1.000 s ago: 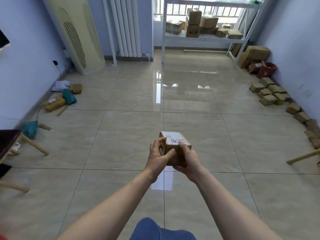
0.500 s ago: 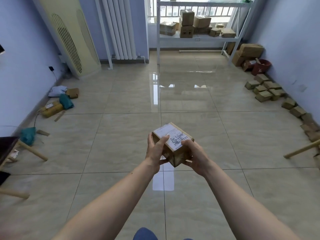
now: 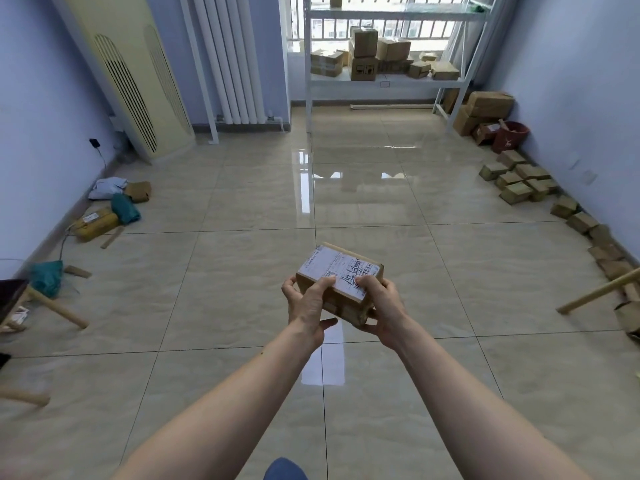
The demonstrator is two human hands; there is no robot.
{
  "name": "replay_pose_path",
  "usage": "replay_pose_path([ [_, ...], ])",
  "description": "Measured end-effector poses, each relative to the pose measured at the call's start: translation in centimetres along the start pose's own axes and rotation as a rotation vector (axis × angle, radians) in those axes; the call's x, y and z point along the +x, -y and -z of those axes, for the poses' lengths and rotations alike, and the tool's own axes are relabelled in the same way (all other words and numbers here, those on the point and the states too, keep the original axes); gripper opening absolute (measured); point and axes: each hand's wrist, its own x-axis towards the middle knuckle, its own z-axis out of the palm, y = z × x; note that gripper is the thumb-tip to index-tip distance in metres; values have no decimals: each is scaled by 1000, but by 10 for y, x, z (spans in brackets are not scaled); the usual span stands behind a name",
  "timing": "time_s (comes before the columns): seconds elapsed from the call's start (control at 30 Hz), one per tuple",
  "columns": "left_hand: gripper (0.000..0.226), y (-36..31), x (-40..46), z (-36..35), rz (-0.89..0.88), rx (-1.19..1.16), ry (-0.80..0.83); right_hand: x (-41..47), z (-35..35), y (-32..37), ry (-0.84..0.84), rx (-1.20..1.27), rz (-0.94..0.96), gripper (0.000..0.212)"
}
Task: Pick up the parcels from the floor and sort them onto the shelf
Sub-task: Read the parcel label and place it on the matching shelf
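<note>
A small brown cardboard parcel (image 3: 341,271) with a white shipping label on top is held in front of me, above the tiled floor. My left hand (image 3: 308,304) grips its left end and my right hand (image 3: 382,308) grips its right end. The white metal shelf (image 3: 384,84) stands at the far end by the window and carries several cardboard boxes (image 3: 363,58). More small parcels (image 3: 519,183) lie in a row along the right wall.
Soft bags and a yellow parcel (image 3: 98,221) lie by the left wall. Larger boxes (image 3: 485,110) and a red bucket (image 3: 509,136) sit at the far right corner. Wooden legs (image 3: 57,306) and a stick (image 3: 599,291) jut in from both sides. A cream air conditioner (image 3: 138,81) stands far left.
The parcel has been turned in both hands so its label faces up and lies flatter. The view has come closer to the shelf.
</note>
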Motion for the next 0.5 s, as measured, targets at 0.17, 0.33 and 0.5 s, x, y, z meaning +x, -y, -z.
replay_pose_path([
  [0.17,83,-7,2,10,68,45,-1,-3,13,4,36,-58,15,48],
  [0.33,78,-8,0,17,69,55,32,-6,17,8,51,-57,21,44],
  [0.5,63,-5,-5,11,33,22,-16,-7,14,1,-2,-61,20,86],
])
